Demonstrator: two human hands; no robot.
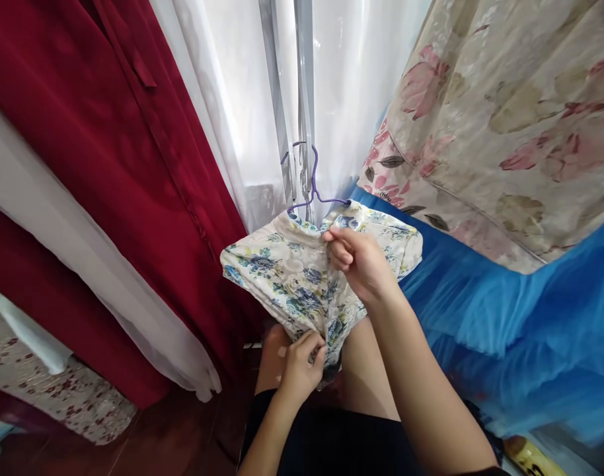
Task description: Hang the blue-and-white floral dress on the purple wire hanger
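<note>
Two pinches hold the flowery shirt (297,264): the right hand (364,261) grips it by the collar, and the left hand (302,367) grips its front lower down. The shirt hangs over the person's legs (366,370) on a purple hanger (314,178). The step looks like lining up or closing the front; I can't tell which. Next, it seems to need small, careful fingers and both front edges kept level. Red cloth (148,152) hangs left, blue cloth (460,324) right.

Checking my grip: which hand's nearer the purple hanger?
Right. The right hand is at the collar, just below the hanger; the left hand is farther down the floral top.
</note>
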